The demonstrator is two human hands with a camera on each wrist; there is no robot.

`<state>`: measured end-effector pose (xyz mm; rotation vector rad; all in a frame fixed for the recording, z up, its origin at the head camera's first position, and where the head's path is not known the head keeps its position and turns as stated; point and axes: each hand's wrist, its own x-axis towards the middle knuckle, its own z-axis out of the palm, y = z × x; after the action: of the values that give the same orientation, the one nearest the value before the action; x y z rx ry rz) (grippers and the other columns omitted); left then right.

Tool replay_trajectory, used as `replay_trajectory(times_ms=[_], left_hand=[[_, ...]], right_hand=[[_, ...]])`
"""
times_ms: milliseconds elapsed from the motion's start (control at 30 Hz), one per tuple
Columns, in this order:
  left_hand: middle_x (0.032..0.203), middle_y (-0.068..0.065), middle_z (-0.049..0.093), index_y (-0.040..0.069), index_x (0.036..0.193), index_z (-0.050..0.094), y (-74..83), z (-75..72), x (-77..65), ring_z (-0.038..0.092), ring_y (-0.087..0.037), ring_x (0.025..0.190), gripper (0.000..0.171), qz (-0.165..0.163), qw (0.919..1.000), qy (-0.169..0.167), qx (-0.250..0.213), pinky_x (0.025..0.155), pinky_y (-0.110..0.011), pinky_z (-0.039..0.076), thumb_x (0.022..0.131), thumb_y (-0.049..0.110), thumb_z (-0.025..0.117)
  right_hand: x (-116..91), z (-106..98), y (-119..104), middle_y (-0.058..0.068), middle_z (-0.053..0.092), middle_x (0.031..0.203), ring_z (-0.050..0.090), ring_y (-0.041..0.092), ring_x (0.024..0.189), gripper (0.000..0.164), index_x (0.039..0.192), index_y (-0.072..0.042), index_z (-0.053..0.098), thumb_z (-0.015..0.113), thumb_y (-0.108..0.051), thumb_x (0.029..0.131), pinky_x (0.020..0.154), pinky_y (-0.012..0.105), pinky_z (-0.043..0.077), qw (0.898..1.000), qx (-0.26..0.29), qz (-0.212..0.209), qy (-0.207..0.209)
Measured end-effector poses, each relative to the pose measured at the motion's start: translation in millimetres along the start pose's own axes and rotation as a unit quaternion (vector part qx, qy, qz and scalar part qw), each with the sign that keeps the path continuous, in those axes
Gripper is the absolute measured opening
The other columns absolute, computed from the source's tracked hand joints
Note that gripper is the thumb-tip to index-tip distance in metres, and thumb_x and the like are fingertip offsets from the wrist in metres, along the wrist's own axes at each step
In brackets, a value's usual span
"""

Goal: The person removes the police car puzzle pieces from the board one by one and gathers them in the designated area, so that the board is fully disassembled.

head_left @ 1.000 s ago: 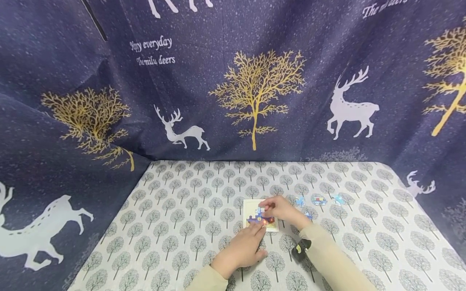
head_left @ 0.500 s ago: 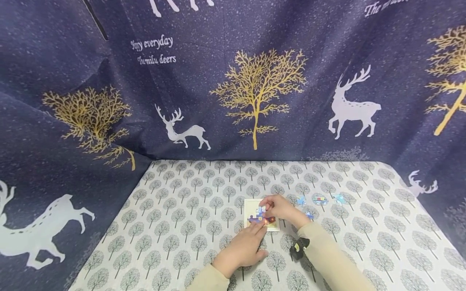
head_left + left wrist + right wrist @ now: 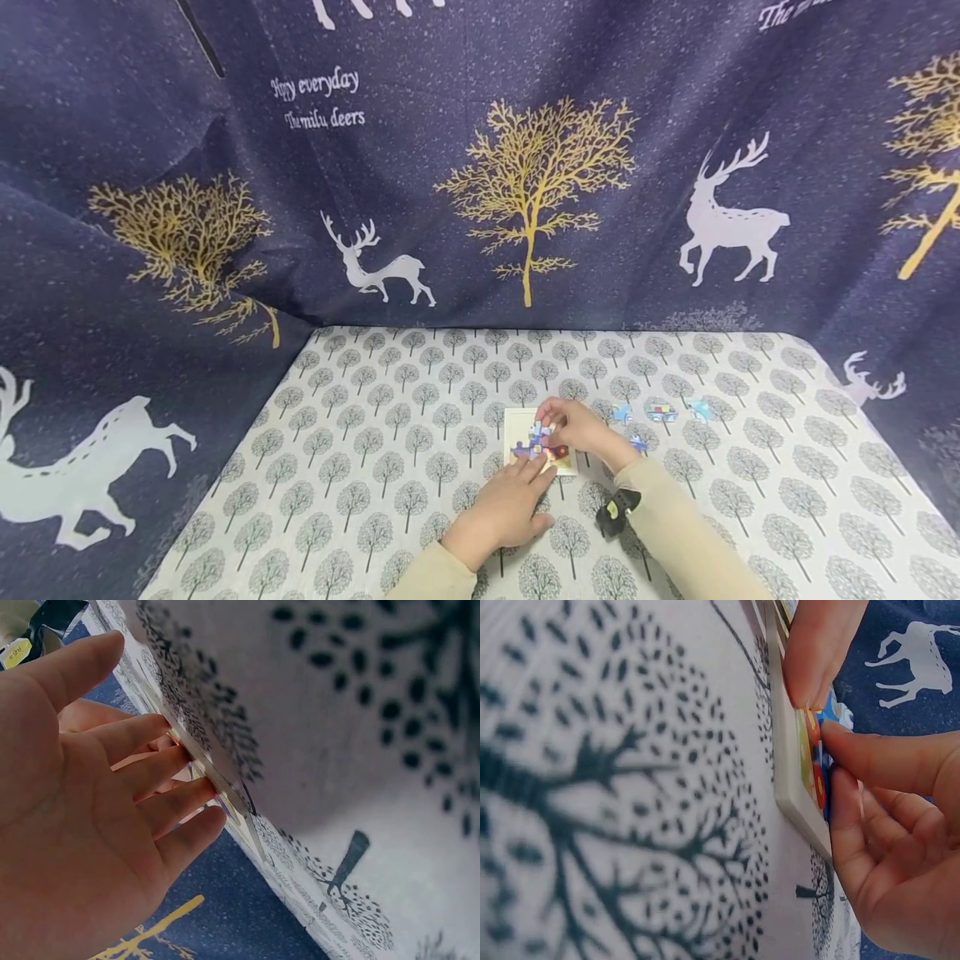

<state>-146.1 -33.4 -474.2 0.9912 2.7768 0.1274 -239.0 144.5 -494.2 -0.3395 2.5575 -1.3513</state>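
A small pale puzzle board [image 3: 513,421] lies on the table, partly filled with blue, purple and red jigsaw pieces [image 3: 525,448]. My left hand [image 3: 495,508] rests its straight fingertips on the board's near side; the left wrist view shows them against the board's thin edge [image 3: 225,787]. From the right, my right hand [image 3: 579,432] reaches over the board and pinches a blue-and-white puzzle piece [image 3: 536,430] between thumb and forefinger. In the right wrist view, the right thumb and fingers meet at the coloured pieces just above the board's rim [image 3: 784,784]. The fingers hide part of the picture.
Several loose puzzle pieces lie to the right: a light blue one [image 3: 701,409], a multicoloured one [image 3: 662,413], and two blue ones behind the right forearm [image 3: 637,443]. A tree-print cloth [image 3: 390,500] covers the table. Dark blue deer-print fabric [image 3: 405,167] hangs behind.
Both hands keep almost the same place on the board. The right fingers shift slightly at the blue-and-white piece, and the whole head view drifts a little.
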Motion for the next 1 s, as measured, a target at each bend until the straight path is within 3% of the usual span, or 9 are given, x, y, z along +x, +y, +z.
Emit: replay_trajectory(times_ms=[133,367,667,767,1000], left_hand=[[0.156,-0.004,0.030,0.015,0.148,0.039,0.2,1.0,1.0,0.031,-0.029,0.141,0.067,0.002,1.0000,0.001,0.007,0.112,-0.042,0.034,0.091,0.043,0.061],[0.157,-0.004,0.028,0.015,0.148,0.039,-1.2,3.4,1.3,0.032,-0.028,0.141,0.067,0.004,1.0000,0.001,0.008,0.113,-0.041,0.033,0.091,0.043,0.061],[0.157,-0.005,0.028,0.015,0.149,0.037,-2.6,2.9,2.2,0.030,-0.028,0.141,0.068,0.002,1.0000,0.001,-0.003,0.113,-0.042,0.032,0.091,0.042,0.060],[0.157,-0.004,0.028,0.015,0.149,0.037,-2.5,3.0,2.2,0.030,-0.028,0.141,0.067,0.000,1.0000,-0.002,-0.003,0.113,-0.042,0.031,0.092,0.042,0.060],[0.157,-0.003,0.028,0.016,0.148,0.038,-1.5,3.6,1.2,0.032,-0.027,0.141,0.067,-0.003,1.0000,0.000,0.008,0.113,-0.041,0.032,0.091,0.044,0.060]], right_hand=[[-0.9,-1.3,2.3,0.001,0.061,0.097,0.055,0.018,0.083,0.031,0.099,-0.011,0.062,0.075,-0.002,0.072,0.074,0.035,0.047,1.000,0.014,-0.001,-0.002],[-3.2,-3.3,9.4,0.008,0.063,0.094,0.057,0.018,0.085,0.025,0.104,-0.003,0.059,0.069,-0.001,0.081,0.079,0.033,0.049,0.993,0.117,0.001,-0.029],[-3.1,-5.1,9.0,0.014,0.065,0.098,0.063,0.018,0.086,0.034,0.117,0.007,0.056,0.065,-0.002,0.086,0.083,0.033,0.056,0.981,0.190,0.029,0.004],[-2.2,-5.9,10.1,0.016,0.064,0.099,0.065,0.020,0.086,0.035,0.118,0.009,0.056,0.065,-0.003,0.087,0.083,0.034,0.057,0.978,0.203,0.034,0.007],[-7.8,-14.8,11.6,0.011,0.067,0.099,0.065,0.018,0.083,0.034,0.118,0.004,0.063,0.068,-0.010,0.087,0.077,0.033,0.058,0.984,0.173,0.037,0.026]])
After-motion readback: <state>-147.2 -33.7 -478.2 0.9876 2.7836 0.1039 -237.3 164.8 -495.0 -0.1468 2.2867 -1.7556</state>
